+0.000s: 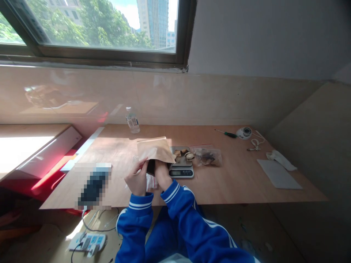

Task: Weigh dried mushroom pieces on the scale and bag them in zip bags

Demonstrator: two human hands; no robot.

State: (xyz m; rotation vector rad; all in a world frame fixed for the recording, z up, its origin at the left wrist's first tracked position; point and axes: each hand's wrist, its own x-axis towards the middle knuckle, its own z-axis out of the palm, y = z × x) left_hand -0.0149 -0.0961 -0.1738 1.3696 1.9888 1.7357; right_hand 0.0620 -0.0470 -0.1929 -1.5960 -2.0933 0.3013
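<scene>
Sunlit window (104, 25) above wooden table (241, 182), beige walls.

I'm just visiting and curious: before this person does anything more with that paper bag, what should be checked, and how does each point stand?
1. Left hand grips the kraft paper bag: ok.
2. Right hand reaches into the bag's mouth: ok; what it holds: cannot tell.
3. Scale flat on the table, pieces on its tray: ok.
4. Scale reading legible: cannot tell.
5. Clear plastic bag lies beside the scale: ok.

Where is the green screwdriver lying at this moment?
In the head view the green screwdriver lies at the far right of the wooden table, near the wall, just left of a small round white device.
</scene>
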